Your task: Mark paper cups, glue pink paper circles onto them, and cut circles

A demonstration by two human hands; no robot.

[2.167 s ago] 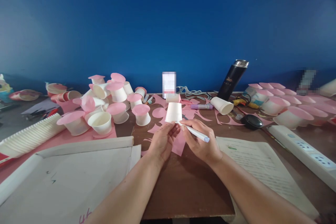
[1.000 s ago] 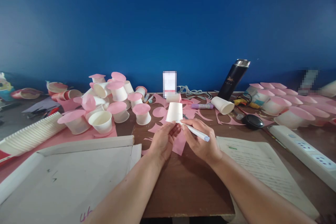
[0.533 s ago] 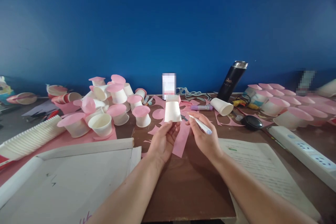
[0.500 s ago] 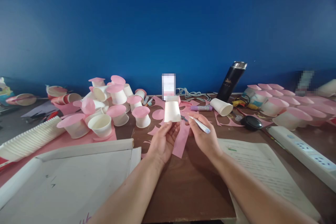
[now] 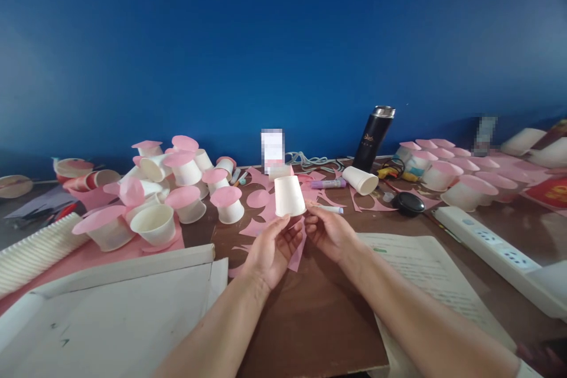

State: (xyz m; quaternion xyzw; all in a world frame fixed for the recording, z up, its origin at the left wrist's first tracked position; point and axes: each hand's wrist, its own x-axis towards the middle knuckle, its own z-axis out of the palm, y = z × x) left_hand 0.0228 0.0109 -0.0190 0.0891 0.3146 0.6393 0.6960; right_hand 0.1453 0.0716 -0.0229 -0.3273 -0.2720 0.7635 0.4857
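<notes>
A white paper cup (image 5: 289, 195) is upside down in front of me, its wide rim at the bottom. My left hand (image 5: 272, 251) grips that rim from below, thumb in front and the other fingers curled. At the rim's right side, the thumb and fingertips of my right hand (image 5: 330, 230) pinch close together. Just beyond the right hand lies a white pen (image 5: 332, 209), partly hidden by it. Pink paper scraps (image 5: 261, 225) and a pink paper circle (image 5: 257, 198) are spread behind the hands.
Cups with pink paper discs (image 5: 228, 204) crowd the left; more (image 5: 469, 189) stand at right. A stack of cups (image 5: 42, 248) lies far left. Beyond are a purple glue stick (image 5: 328, 183), a lying cup (image 5: 361, 181) and a black flask (image 5: 373, 139). A power strip (image 5: 496, 254) edges the right.
My right hand has let go of the white pen and moved left to the cup's rim. The cup stays in my left hand. The whole view has shifted slightly.
</notes>
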